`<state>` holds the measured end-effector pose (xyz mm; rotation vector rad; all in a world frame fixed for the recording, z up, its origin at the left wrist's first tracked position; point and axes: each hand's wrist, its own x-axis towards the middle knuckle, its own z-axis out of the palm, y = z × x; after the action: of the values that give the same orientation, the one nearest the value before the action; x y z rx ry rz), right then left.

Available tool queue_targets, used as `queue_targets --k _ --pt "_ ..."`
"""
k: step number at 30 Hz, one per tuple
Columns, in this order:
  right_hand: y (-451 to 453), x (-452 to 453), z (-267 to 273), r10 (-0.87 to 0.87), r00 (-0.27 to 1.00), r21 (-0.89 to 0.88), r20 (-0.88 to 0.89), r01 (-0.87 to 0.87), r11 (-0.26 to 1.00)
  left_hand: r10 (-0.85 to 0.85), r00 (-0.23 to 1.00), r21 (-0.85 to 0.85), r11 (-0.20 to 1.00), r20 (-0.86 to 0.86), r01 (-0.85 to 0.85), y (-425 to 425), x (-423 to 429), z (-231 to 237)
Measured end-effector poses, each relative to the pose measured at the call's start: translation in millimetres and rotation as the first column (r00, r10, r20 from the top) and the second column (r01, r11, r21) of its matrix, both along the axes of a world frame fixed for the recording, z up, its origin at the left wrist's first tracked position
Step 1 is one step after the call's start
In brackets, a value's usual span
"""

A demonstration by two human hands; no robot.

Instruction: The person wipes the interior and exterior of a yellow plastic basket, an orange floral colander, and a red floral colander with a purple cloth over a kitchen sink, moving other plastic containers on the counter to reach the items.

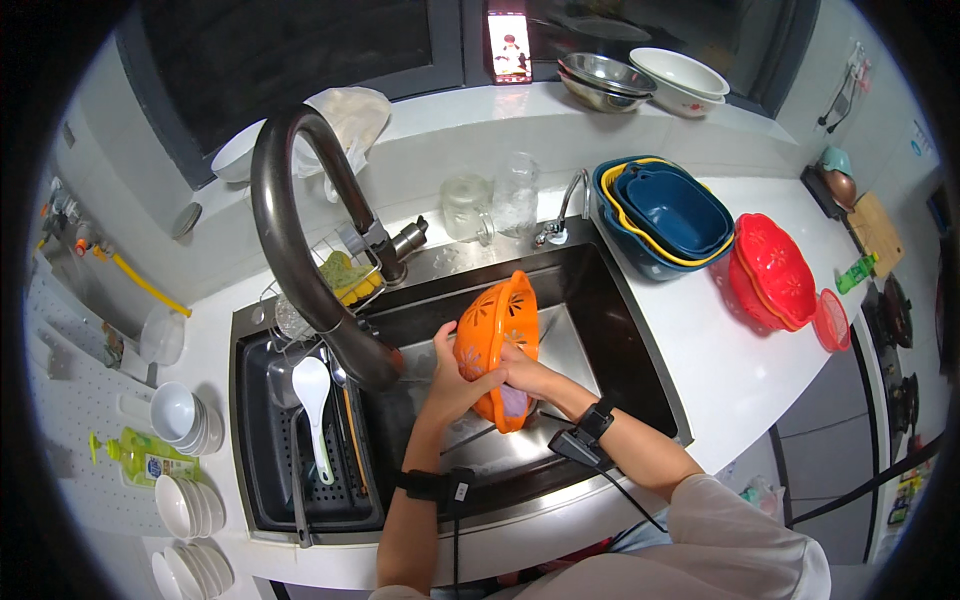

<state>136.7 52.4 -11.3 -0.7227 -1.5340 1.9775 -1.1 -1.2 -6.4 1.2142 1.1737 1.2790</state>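
Observation:
Over the stainless steel sink (577, 352) I have an orange plastic colander (481, 330) tilted on its side, its flower-shaped cutouts showing. My left hand (452, 379) grips the outer wall and rim from the left. Inside the bowl, my right hand (523, 373) presses against the wall; its fingertips are partly hidden. A patch of purple cloth (514, 401) shows at the colander's lower part, below my right hand. The dark curved faucet (337, 300) arches just left of the colander.
A black drain basket (330, 465) at the left holds a white spoon (312, 397) and other utensils. Blue and yellow nested basins (667, 217) and red colanders (771, 274) stand right of the sink. Glass jars (466, 206) are behind it; stacked white bowls (187, 506) line the left.

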Motion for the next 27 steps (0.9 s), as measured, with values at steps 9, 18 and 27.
queue_targets --k 9,18,27 --pt "25 4 3 -0.414 0.876 -0.294 -0.248 0.339 0.894 -0.221 0.955 0.078 0.975 0.2 0.209 -2 -2 20" --pt "37 12 -4 -0.601 0.759 -0.317 -0.253 0.522 0.792 -0.284 0.953 0.049 0.959 0.102 0.28 -5 -3 16" --pt "27 12 -4 -0.475 0.877 -0.001 -0.08 0.476 0.879 -0.286 0.92 0.099 0.958 0.269 0.269 -1 11 16"
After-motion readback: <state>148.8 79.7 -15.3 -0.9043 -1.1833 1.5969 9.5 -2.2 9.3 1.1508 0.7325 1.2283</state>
